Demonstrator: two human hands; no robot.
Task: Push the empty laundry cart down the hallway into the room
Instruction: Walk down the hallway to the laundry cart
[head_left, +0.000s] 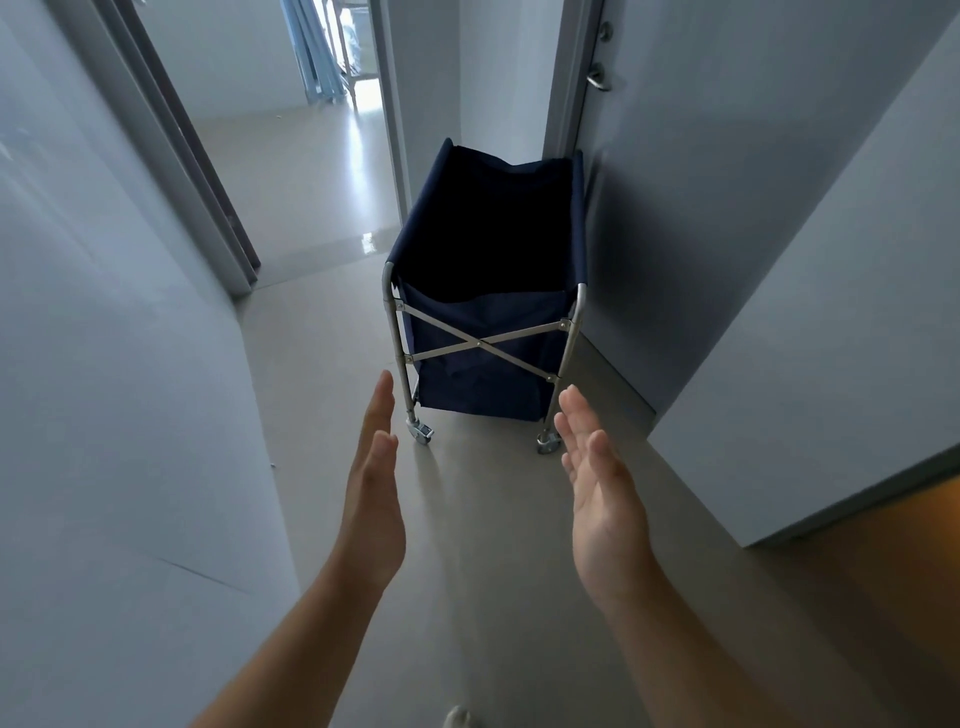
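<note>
Left of the laundry cart (483, 384), an open doorway (291, 171) showed a room with a shiny floor. In front of the cart's left corner, the left hand (371, 499) reached forward, its fingers (382, 405) straight and together, holding nothing. The cart, a dark blue fabric bag in a metal frame, stood on its casters on the hallway floor. The right hand (602, 493), before the right corner, was open too, not touching the frame. Just right of the cart stood a grey door (675, 156).
</note>
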